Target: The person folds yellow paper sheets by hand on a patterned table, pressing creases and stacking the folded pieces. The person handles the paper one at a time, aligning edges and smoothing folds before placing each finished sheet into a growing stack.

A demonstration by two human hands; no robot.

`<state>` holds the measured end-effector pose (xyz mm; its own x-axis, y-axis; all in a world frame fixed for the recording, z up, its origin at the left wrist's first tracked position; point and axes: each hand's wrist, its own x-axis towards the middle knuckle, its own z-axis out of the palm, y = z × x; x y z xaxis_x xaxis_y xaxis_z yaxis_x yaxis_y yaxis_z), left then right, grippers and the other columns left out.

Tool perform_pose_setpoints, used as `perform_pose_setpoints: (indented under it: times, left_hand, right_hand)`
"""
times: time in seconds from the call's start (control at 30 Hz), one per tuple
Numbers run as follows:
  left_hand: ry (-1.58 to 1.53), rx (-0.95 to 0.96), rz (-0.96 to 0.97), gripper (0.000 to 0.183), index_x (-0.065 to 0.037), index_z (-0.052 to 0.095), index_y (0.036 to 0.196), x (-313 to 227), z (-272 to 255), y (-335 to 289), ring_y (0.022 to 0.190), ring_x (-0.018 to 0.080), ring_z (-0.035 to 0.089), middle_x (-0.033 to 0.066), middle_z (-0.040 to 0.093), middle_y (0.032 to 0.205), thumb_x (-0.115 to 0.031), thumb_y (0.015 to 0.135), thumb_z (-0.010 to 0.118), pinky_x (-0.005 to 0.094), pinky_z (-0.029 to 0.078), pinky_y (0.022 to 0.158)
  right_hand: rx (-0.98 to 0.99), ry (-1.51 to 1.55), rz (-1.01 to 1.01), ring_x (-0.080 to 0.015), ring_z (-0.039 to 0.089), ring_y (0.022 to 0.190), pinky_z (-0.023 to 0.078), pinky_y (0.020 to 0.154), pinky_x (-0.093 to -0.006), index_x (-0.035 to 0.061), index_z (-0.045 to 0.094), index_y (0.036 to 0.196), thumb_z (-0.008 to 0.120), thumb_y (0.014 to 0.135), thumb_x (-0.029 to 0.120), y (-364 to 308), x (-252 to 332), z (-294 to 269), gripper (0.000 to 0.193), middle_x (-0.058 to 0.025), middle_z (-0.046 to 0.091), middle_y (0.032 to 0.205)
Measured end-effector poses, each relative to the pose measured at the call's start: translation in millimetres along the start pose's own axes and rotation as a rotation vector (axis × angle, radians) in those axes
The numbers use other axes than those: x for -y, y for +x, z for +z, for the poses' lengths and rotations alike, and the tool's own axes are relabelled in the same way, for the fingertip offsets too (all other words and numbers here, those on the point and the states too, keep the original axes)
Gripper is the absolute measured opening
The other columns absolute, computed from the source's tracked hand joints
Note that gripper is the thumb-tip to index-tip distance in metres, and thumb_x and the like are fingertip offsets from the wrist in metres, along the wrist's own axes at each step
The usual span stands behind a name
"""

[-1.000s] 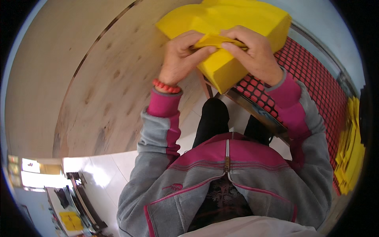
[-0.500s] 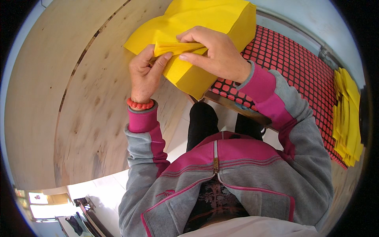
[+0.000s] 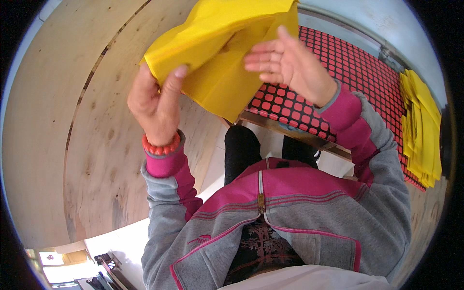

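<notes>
Your R hand [image 3: 286, 63] is now wide, so only your L hand [image 3: 157, 104] holds the yellow cloth [image 3: 215, 92]; its folds now spread b/w them.

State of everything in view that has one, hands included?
Yellow fabric: creased, partly spread, left edge held.
Left hand: closed on the fabric's edge.
Right hand: open, holding nothing; contact with fabric unclear.
Yellow stack: layered, edges uneven.
Jacket: zipped low, open at the chest.
Bracelet: worn on left wrist.
</notes>
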<state>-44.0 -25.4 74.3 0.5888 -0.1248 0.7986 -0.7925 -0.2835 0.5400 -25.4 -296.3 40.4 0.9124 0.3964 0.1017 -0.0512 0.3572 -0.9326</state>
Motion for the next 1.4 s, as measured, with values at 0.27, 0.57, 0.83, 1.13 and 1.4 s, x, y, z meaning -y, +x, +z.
perform_pose_setpoints:
  times: [0.27,0.57,0.83,1.13,1.4]
  left_hand:
    - [0.071,0.558,0.447,0.016,-0.008,0.069,0.1,-58.3,47.1,-33.1,0.097,0.027,0.073,0.0103,0.076,0.104,-0.005,0.085,0.067,0.0412,0.055,0.091]
    - [-0.122,0.542,0.614,0.011,-0.011,0.057,0.084,-80.3,180.3,-78.1,0.067,0.0286,0.06,0.0068,0.056,0.071,-0.013,0.075,0.063,0.039,0.05,0.062]
    - [0.012,0.76,0.431,0.01,-0.011,0.06,0.093,-60.3,304.1,-97.5,0.07,0.037,0.065,0.0139,0.064,0.074,-0.02,0.091,0.062,0.0472,0.05,0.058]
    - [0.019,0.792,0.383,0.012,-0.011,0.06,0.093,-73.8,349.6,-96.3,0.071,0.0391,0.066,0.0151,0.064,0.074,-0.023,0.092,0.062,0.0489,0.051,0.059]
    - [-0.141,0.911,0.319,0.015,-0.012,0.067,0.096,-71.8,369.8,-97.8,0.072,0.0355,0.069,0.0145,0.067,0.075,-0.022,0.088,0.058,0.0476,0.053,0.062]
  right_hand:
    - [-0.044,0.076,-0.152,-0.0193,0.061,0.122,0.05,0.103,-0.0334,0.0017,0.051,0.141,0.053,0.104,0.036,-1.9,23.8,-90.6,0.05,-0.0087,0.063,0.134]
    - [-0.194,-1.0,-0.515,-0.0259,0.064,0.113,0.052,0.097,-0.0379,-0.0069,0.053,0.134,0.053,0.098,0.011,-100.6,50.9,-173.7,0.04,-0.0171,0.063,0.129]
    - [-0.601,-0.264,-0.065,-0.0199,0.07,0.095,0.058,0.084,-0.0322,-0.004,0.061,0.12,0.061,0.098,0.016,-131.2,-4.0,-339.8,0.029,-0.0119,0.071,0.11]
    - [-0.805,-0.294,0.109,-0.0192,0.071,0.081,0.059,0.069,-0.0309,-0.0066,0.063,0.11,0.066,0.096,0.021,-129.4,7.2,-348.5,0.031,-0.0123,0.072,0.1]
    - [-0.716,-1.197,0.143,-0.0281,0.066,0.1,0.05,0.084,-0.0416,-0.0014,0.067,0.114,0.064,0.093,0.04,-125.4,10.4,-411.1,0.047,-0.0171,0.07,0.113]
